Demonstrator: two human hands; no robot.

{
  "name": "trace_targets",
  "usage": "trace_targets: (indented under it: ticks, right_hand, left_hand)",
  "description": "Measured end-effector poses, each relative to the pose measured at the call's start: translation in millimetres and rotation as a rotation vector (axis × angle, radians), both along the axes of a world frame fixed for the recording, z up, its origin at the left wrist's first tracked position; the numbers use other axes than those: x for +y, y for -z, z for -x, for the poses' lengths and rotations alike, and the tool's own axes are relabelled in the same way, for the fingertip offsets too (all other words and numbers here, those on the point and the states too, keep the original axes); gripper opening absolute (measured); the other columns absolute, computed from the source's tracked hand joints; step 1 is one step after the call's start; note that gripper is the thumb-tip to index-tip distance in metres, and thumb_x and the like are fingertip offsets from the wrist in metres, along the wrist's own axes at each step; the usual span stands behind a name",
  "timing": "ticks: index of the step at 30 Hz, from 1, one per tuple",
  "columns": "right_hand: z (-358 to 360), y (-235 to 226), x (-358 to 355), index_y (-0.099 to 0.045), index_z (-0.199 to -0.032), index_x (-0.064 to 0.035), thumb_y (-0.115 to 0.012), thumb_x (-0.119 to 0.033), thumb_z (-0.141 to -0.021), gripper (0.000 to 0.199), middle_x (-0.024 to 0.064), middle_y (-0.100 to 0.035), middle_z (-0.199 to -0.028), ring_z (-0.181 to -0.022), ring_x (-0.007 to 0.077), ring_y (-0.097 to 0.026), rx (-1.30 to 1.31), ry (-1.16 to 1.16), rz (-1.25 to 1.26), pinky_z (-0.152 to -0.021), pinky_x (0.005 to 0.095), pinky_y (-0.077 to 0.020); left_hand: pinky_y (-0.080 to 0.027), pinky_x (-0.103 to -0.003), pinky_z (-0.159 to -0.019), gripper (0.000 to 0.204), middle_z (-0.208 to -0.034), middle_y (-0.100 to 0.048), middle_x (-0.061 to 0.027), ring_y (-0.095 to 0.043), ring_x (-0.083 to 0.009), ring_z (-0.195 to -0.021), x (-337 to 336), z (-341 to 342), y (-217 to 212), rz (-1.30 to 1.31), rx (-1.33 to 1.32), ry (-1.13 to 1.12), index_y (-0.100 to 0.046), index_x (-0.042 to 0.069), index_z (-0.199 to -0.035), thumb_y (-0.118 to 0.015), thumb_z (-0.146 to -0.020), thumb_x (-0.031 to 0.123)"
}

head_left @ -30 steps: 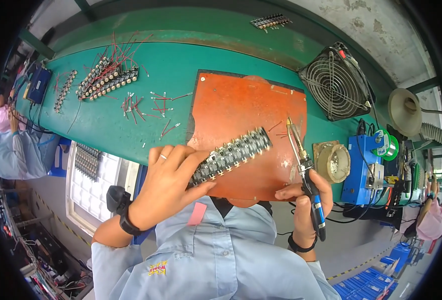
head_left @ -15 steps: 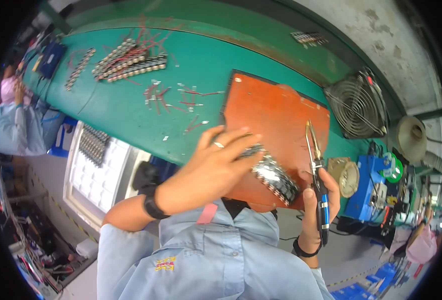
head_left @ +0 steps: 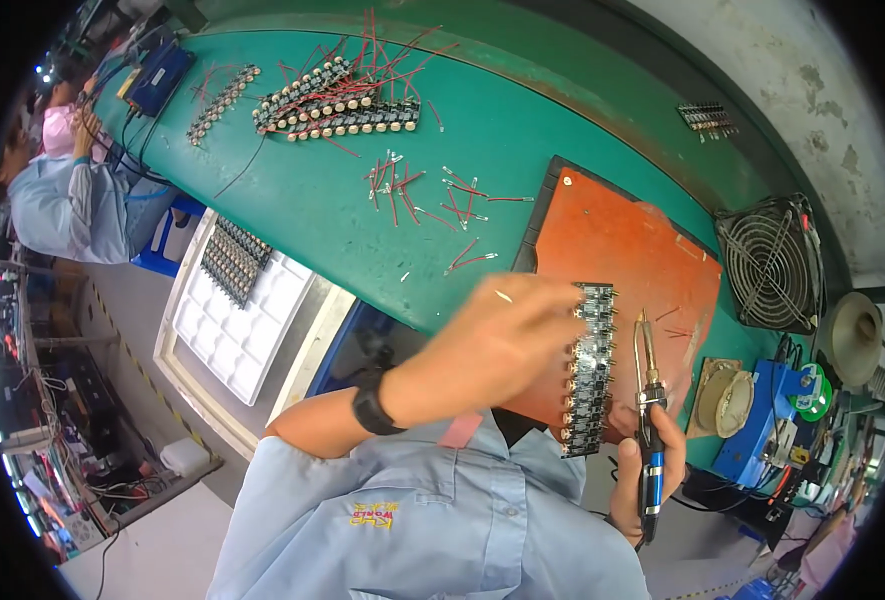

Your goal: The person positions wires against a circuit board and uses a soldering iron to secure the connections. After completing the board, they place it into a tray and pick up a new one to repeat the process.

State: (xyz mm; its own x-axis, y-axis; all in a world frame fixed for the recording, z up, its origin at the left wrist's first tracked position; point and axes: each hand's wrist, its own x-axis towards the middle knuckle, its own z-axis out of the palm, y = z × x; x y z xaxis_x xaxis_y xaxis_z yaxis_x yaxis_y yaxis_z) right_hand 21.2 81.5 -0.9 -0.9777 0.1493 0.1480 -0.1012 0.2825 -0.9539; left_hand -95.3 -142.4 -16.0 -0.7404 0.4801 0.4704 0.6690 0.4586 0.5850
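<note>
My left hand (head_left: 514, 338), slightly blurred, closes its fingers on the upper left edge of a circuit board strip (head_left: 591, 365). The strip is black and shiny with pale round parts along its left edge, and stands nearly lengthwise in view over the orange mat (head_left: 622, 240). In my right hand (head_left: 670, 445) is a soldering iron (head_left: 652, 440) with a blue and black handle. Its metal tip and thin side tube point away from me, just right of the strip and apart from it.
Stacked board strips with red wires (head_left: 347, 110) lie far left on the green bench (head_left: 302, 190), near loose red wire pieces (head_left: 397, 190). A fan (head_left: 767, 265), solder spool (head_left: 732, 400) and blue device (head_left: 762, 420) stand right. Another person (head_left: 72, 205) sits far left; a white tray (head_left: 237, 335) is nearer.
The circuit board strip has turned from a slant to nearly lengthwise, and my left hand has moved to its upper left edge. My right hand still holds the soldering iron. The whole view has shifted.
</note>
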Motion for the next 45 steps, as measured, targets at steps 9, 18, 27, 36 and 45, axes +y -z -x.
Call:
trace_targets:
  ticks: [9,18,27,36,45]
  right_hand:
    - [8.6,-2.4,0.4,-0.045,-0.126,0.0057,-0.060,-0.009,-0.090,0.042,0.0237,-0.066,-0.104,-0.096,0.0274,-0.067,-0.089,0.019,0.142,-0.087,0.0367,-0.0524]
    - [13.3,-6.0,6.8,-0.043,-0.129,0.0045,-0.061,-0.013,-0.089,0.046,0.0191,-0.066,-0.099,-0.089,0.0231,-0.065,0.057,0.050,0.052,-0.083,0.0329,-0.0509]
    - [37.0,-18.6,-6.7,-0.043,-0.130,0.0011,-0.064,0.003,-0.084,0.051,0.0101,-0.063,-0.087,-0.082,0.0147,-0.061,-0.045,-0.141,0.253,-0.073,0.0248,-0.0493]
    - [34.1,-6.3,1.3,-0.040,-0.131,0.0005,-0.061,0.006,-0.085,0.051,0.0095,-0.061,-0.080,-0.073,0.0116,-0.057,0.027,-0.160,0.359,-0.064,0.0235,-0.0459]
    - [25.0,2.9,-0.2,-0.043,-0.129,0.0024,-0.066,0.004,-0.086,0.049,0.0095,-0.064,-0.091,-0.082,0.0113,-0.061,0.178,-0.158,0.169,-0.073,0.0257,-0.0506]
  left_hand:
    - [-0.038,-0.040,-0.082,0.010,-0.090,-0.057,-0.0085,-0.054,-0.0293,-0.088,-60.0,0.6,14.0,0.180,-0.141,-0.573,-0.061,0.005,-0.087,-0.068,-0.080,0.007]
    - [-0.045,-0.036,-0.067,0.009,-0.079,-0.060,-0.0094,-0.058,-0.0265,-0.072,-43.3,-20.9,-10.2,-0.204,-0.351,-0.448,-0.059,0.002,-0.086,-0.066,-0.080,0.000]
    - [-0.047,-0.033,-0.061,0.015,-0.083,-0.062,-0.0109,-0.059,-0.0255,-0.071,14.7,-44.0,-34.6,-0.237,-0.266,0.010,-0.060,0.000,-0.089,-0.068,-0.077,-0.004]
    - [-0.052,-0.028,-0.065,0.015,-0.087,-0.063,-0.0089,-0.061,-0.0170,-0.076,24.4,-52.8,-27.9,-0.261,-0.469,0.114,-0.060,-0.001,-0.092,-0.069,-0.081,-0.003]
    - [-0.050,-0.024,-0.063,0.009,-0.086,-0.061,-0.0063,-0.059,-0.0104,-0.073,38.6,-47.8,-36.9,-0.336,-0.667,0.140,-0.061,-0.002,-0.091,-0.066,-0.087,0.004]
